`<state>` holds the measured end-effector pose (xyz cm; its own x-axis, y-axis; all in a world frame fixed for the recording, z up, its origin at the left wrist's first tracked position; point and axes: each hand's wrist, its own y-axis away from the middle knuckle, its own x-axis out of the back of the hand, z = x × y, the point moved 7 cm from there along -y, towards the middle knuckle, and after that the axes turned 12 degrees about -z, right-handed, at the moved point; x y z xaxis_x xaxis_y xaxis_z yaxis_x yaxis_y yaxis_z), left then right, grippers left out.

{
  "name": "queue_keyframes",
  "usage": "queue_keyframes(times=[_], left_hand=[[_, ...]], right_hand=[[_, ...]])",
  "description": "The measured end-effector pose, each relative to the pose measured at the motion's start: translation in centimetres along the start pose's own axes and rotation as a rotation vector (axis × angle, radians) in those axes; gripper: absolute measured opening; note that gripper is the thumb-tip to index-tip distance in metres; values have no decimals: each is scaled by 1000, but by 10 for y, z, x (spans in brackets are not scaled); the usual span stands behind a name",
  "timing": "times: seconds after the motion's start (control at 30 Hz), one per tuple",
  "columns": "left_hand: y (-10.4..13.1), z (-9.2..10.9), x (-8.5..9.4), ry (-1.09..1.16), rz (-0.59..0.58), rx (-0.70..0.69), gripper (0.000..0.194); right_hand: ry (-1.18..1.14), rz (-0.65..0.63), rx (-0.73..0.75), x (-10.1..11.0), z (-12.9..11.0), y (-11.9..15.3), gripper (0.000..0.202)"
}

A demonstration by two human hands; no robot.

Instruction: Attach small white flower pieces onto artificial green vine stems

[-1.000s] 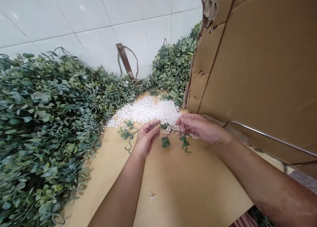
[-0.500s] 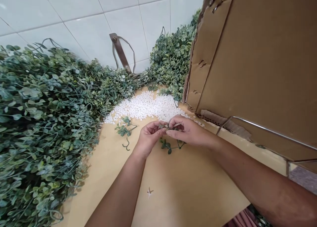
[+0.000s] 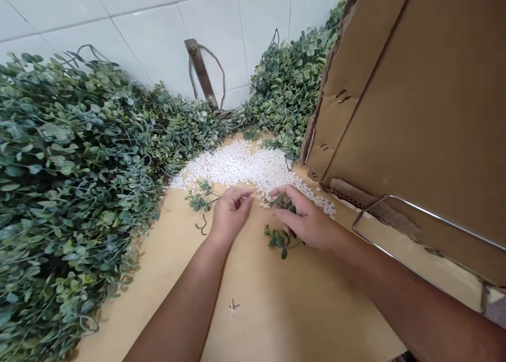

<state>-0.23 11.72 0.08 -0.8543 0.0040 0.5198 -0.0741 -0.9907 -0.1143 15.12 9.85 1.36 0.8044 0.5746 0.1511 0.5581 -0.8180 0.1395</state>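
My right hand (image 3: 302,217) curls around an artificial leafy sprig (image 3: 280,240); its leaves show between the fingers and hang below the palm. To its left, my left hand (image 3: 230,212) is closed, thumb against the bent fingers, and whatever it may pinch is too small or hidden. Beside the left hand lies a second small sprig (image 3: 200,199) on the tan tabletop (image 3: 253,277). A curved green stem piece (image 3: 201,225) rests just below that sprig. Beyond both hands spreads a pile of small white pieces (image 3: 241,164).
Heaped artificial greenery (image 3: 79,177) fills the left side, and another clump (image 3: 292,82) stands at the back. A large cardboard box (image 3: 415,98) rises at the right above a metal wire frame (image 3: 443,217). A small star-shaped mark (image 3: 233,305) is near the front.
My hands have parted: the left moved left, and the right moved slightly right with the sprig. The view has shifted a little.
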Motion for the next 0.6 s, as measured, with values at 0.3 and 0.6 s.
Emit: queue_keyframes(times=[0.3,0.6], left_hand=[[-1,23,-21,-468,-107,-77,19],[-2,-7,-3,453,38,104,12]], right_hand=[[-23,-123,76,-9,-1,-5,13],[-204,16,-14,1,11,-13,22]])
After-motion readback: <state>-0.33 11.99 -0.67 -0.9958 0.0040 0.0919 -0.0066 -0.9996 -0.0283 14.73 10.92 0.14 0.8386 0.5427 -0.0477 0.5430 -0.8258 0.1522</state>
